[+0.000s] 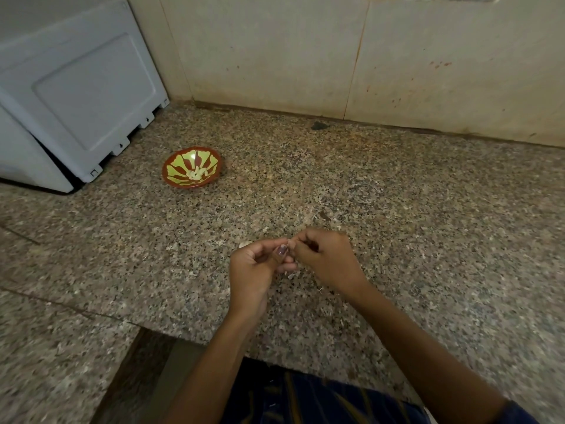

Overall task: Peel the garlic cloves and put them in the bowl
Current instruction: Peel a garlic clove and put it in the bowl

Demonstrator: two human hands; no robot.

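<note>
Well, both hands meet over the granite counter (397, 194), left hand (260, 267) and right hand (324, 258) pinching a garlic clove (290, 244); the bowl (192, 167) of peeled cloves (197, 173) sits beside a white appliance (76, 93).

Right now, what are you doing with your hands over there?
Peeling garlic. Both hands, left and right, meet over the counter and pinch a small clove between the fingertips; it is mostly hidden. Bits of skin lie underneath. The bowl, further back on the left, already holds some peeled cloves.
</note>
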